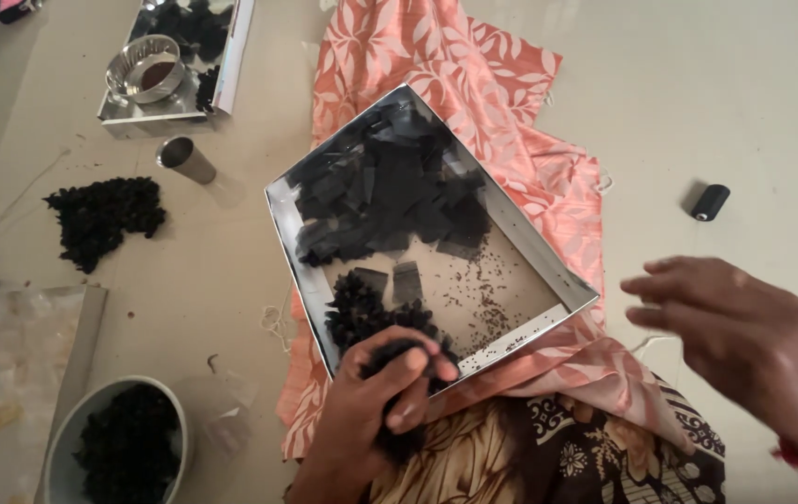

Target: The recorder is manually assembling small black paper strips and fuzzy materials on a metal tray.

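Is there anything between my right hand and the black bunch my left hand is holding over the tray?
Nothing visible. The right hand hovers open beside the metal tray, and only its low rim and pink cloth lie between it and the black bunch in the left hand.

**Count of things in view**

Two hands: left [376, 401], right [754, 341]. Two metal trays: one near [558, 271], one far [231, 65]. Two round tins [145, 67] [68, 439]. One steel cup [186, 159]. One thread spool [710, 202]. One loose black heap [100, 217]. One orange cloth [474, 65].
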